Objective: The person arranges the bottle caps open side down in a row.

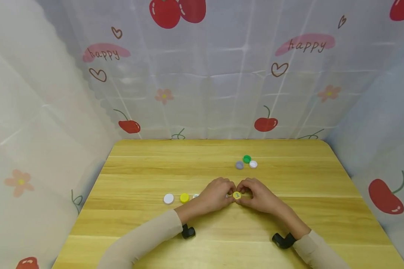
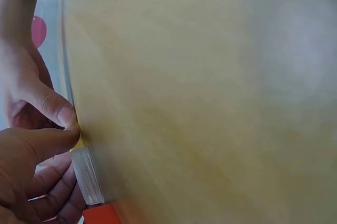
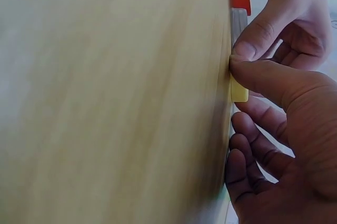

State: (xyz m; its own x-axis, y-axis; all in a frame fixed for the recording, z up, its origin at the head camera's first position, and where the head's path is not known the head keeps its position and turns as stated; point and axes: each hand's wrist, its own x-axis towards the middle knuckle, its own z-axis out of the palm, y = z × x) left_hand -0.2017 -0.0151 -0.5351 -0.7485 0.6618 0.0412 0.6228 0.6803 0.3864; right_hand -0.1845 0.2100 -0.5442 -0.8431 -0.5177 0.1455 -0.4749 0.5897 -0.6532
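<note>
A yellow bottle cap point(image 1: 237, 195) with a small printed mark lies on the table between my two hands. My right hand point(image 1: 260, 197) pinches it from the right with thumb and fingers; the cap's yellow side point(image 3: 240, 92) shows below the thumb in the right wrist view. From the left, my left hand point(image 1: 216, 195) also pinches the cap, the thumb tips meeting. Against the left fingers stands a clear ridged cap point(image 2: 88, 176), with a red cap point(image 2: 101, 214) beyond it; the left hand hides most of both in the head view.
Left of the hands, a white cap point(image 1: 168, 198), a yellow cap point(image 1: 184, 198) and a partly covered white printed cap point(image 1: 195, 196) continue the row. Farther back lie a grey cap point(image 1: 239, 165), a green cap point(image 1: 247, 159) and another white cap point(image 1: 253, 164). Curtains surround the wooden table point(image 1: 222, 243).
</note>
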